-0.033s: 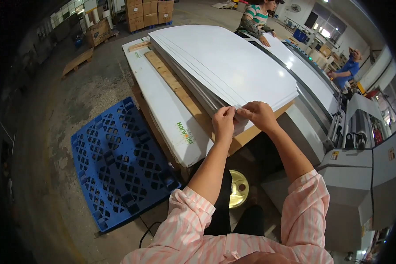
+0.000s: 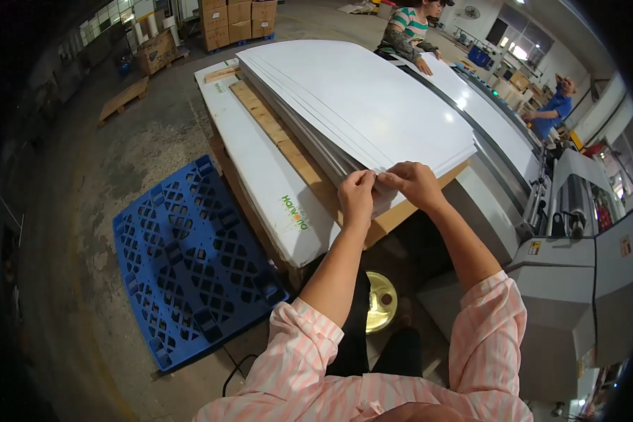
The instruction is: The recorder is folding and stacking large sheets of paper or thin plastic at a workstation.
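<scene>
A tall stack of large glossy white sheets (image 2: 359,98) lies in front of me, its upper sheets slightly fanned along the left edge. At the stack's near corner, my left hand (image 2: 357,195) is closed in a pinch, thumb against fingers. Close beside it on the right, my right hand (image 2: 416,184) pinches the same corner from above, fingers curled. The fingertips of both hands nearly meet there. How many sheets are between them is hidden. Beneath the stack shows a brown board (image 2: 387,224).
Left of the stack are a wooden plank (image 2: 278,133) and a long white package (image 2: 250,165). A blue plastic pallet (image 2: 190,253) lies on the floor. To the right stands a grey machine (image 2: 552,281). A yellow round lid (image 2: 381,302) is by my legs. Two co-workers are beyond.
</scene>
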{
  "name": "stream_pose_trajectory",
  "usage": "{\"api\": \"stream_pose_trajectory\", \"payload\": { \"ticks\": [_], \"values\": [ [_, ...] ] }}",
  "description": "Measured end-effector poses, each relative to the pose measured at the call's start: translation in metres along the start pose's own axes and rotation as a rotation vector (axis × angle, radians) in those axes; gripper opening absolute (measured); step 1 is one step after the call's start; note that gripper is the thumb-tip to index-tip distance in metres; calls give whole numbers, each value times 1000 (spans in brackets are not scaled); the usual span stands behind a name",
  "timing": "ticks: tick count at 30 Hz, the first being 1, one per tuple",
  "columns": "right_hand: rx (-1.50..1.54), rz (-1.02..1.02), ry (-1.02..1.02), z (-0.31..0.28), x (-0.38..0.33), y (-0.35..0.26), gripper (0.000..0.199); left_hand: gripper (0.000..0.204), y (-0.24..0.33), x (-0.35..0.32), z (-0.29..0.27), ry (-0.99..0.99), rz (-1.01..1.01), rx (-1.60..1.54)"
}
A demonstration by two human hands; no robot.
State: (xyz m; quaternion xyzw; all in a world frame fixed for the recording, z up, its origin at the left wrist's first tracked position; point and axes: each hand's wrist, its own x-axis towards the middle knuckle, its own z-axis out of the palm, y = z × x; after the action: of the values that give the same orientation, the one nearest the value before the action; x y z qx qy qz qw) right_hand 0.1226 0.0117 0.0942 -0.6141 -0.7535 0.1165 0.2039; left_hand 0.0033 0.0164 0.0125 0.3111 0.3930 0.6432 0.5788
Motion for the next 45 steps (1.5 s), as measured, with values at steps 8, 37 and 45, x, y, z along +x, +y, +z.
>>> {"api": "stream_pose_trajectory", "payload": {
  "ticks": [8,37,45],
  "values": [
    [133,5,17,0,1,-1,34,21,-6,2,-2,8,-35,-140],
    [-291,-268,233,0,2,20,17,21,-14,7,6,13,-30,16],
    [-66,-342,698,-18,25,4,17,20,-26,33,-27,-45,4,54]
  ]
}}
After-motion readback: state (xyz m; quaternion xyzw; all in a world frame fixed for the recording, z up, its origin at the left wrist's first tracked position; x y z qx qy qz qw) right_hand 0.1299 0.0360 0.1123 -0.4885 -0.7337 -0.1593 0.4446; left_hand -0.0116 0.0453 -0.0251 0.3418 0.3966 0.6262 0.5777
